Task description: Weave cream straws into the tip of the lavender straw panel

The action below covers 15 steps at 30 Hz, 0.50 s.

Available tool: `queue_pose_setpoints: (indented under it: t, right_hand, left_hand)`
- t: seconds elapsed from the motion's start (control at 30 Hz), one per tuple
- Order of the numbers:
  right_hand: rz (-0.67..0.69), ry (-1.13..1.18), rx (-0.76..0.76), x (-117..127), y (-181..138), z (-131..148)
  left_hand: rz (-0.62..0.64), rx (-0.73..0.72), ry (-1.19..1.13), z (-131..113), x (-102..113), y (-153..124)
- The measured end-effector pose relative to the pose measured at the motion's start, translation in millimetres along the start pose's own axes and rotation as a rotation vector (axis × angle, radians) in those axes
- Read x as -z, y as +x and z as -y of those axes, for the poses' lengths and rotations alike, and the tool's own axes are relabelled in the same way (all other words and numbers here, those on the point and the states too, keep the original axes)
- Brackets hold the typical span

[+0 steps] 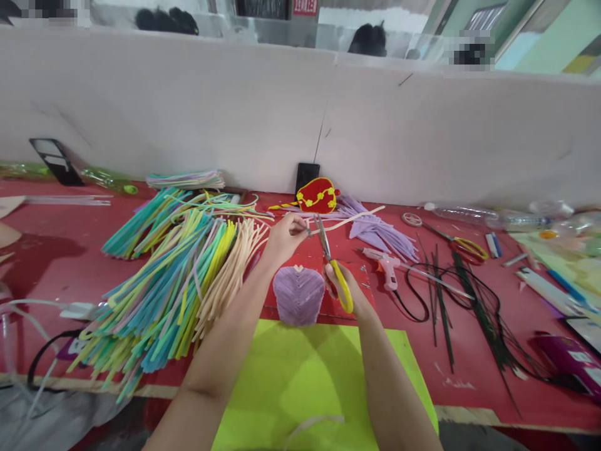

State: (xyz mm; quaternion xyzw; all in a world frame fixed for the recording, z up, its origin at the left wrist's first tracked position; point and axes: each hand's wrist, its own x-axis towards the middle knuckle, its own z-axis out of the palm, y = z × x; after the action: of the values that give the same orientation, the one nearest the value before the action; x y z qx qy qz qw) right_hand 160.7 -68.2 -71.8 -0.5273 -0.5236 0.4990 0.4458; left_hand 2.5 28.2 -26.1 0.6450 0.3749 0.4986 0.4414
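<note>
My left hand pinches a cream pipe cleaner, whose long end reaches out to the right. My right hand grips yellow-handled scissors, blades pointing up and away, close to the left fingertips and beside the pipe cleaner. Whether the blades touch it, I cannot tell. Below both hands sits a purple shield-shaped piece of pipe cleaners with a small cream tip at its top. Behind the hands lies a red and yellow ornament, near a bundle of purple pipe cleaners.
A big heap of coloured pipe cleaners spreads on the left. To the right are a pink glue gun with a cord, dark green stems and another pair of scissors. A lime-green sheet lies in front; a white partition stands behind.
</note>
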Motion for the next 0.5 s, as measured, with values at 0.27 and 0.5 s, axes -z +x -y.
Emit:
queue_pose_setpoints:
  t: [0.27, 0.5]
  right_hand:
    - [-0.02, -0.028, -0.032, 1.8, 4.2, -6.1]
    - [-0.055, -0.075, -0.072, 2.5, 6.5, -7.3]
  left_hand:
    - [-0.002, 0.026, 0.043, -3.0, 3.0, 0.2]
    - [-0.008, 0.039, 0.05, 0.9, 4.0, 1.6]
